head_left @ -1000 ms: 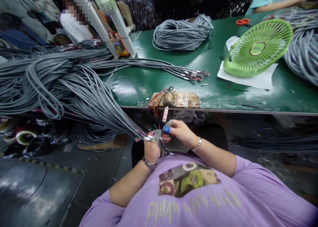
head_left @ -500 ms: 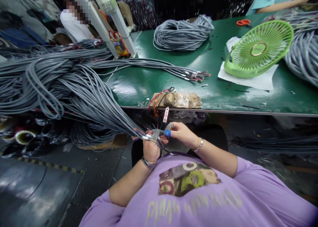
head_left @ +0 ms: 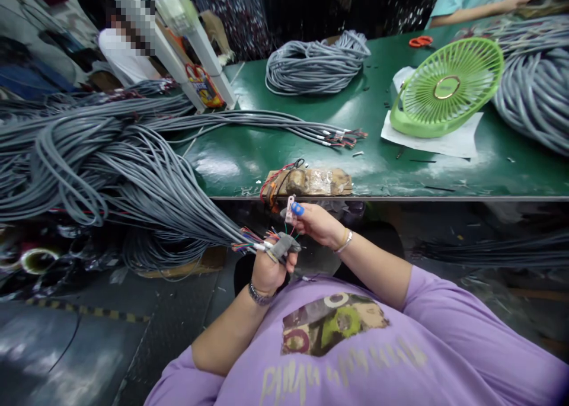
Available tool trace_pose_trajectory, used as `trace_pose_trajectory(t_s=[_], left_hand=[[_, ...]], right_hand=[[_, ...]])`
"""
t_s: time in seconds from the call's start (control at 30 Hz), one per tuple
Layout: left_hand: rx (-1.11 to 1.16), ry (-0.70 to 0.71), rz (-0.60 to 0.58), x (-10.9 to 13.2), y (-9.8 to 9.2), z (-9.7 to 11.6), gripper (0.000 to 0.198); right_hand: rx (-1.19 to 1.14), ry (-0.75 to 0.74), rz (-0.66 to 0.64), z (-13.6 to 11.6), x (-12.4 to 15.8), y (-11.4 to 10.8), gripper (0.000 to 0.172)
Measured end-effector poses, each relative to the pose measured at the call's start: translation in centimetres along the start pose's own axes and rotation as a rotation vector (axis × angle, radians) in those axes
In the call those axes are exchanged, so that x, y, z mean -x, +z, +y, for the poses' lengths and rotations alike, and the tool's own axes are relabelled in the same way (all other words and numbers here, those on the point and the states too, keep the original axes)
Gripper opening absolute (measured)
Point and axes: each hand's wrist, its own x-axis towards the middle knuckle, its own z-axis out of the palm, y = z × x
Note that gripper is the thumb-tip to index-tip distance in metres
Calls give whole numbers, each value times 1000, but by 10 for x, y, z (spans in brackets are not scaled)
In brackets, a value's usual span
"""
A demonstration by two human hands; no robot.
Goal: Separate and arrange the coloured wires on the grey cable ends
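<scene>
My left hand (head_left: 268, 269) is closed round the end of a grey cable, and grey wrapping covers some of its fingers. Thin coloured wires (head_left: 287, 228) stick up from that cable end. Beside the same hand lies a bundle of grey cables (head_left: 217, 225) with bare coloured wire ends. My right hand (head_left: 320, 223), a blue cover on its thumb, is pinched at a small pale pink piece with a hole (head_left: 290, 207) at the table's edge. Whether a wire lies between those fingers is hidden.
A taped wooden block (head_left: 322, 181) with red and black leads sits on the front edge of the green table (head_left: 231, 163). Behind it are a coil of grey cable (head_left: 315, 68), a green fan (head_left: 447, 89) and orange-handled scissors (head_left: 420, 41). Two other people are farther back.
My right hand has moved up from beside my left hand's fingers to the pale pink piece. The left hand keeps its hold on the cable end. The whole view has shifted slightly.
</scene>
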Motion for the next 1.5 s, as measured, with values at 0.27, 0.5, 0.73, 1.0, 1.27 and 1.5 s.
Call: trace_pose_trajectory(t_s=[0.27,0.5,0.73,1.0,1.27,1.5], left_hand=[[49,-43,-11,-10,1,2,32],[17,-79,3,-10,2,-3,31],[-29,-62,34,-6,3,-5,32],[-29,53,101,12,3,-6,34],[-37,68,131,5,8,-3,35],[26,-15,8,-8,4,0,31]], right_hand=[[-24,-72,83,8,-9,4,60],[-253,-31,129,12,-17,8,52],[-258,66,124,8,-11,9,56],[-301,161,-11,2,-2,5,60],[-178,48,83,1,1,10,46],[23,-198,276,14,-8,5,53]])
